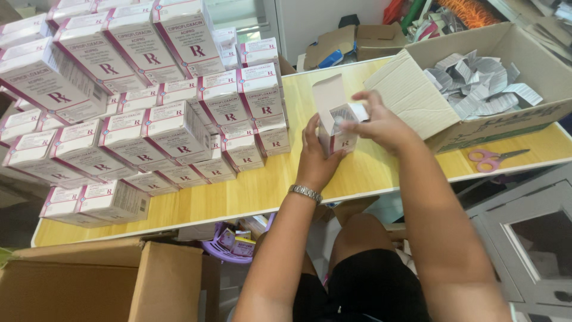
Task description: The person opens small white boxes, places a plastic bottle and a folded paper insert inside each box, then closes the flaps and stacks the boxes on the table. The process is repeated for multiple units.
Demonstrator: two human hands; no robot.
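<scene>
Fingers of the left hand [316, 156] are gripping one small open box [335, 122] standing on the wooden table [250, 191], right of many stacked boxes [143, 101]. Right hand [381, 124] fingers are pinching its top flap. One pair of pink scissors [493, 158] is lying far right.

Bright, even indoor light, soft shadows on the table [250, 191], slight wide-angle bending at the edges.
</scene>
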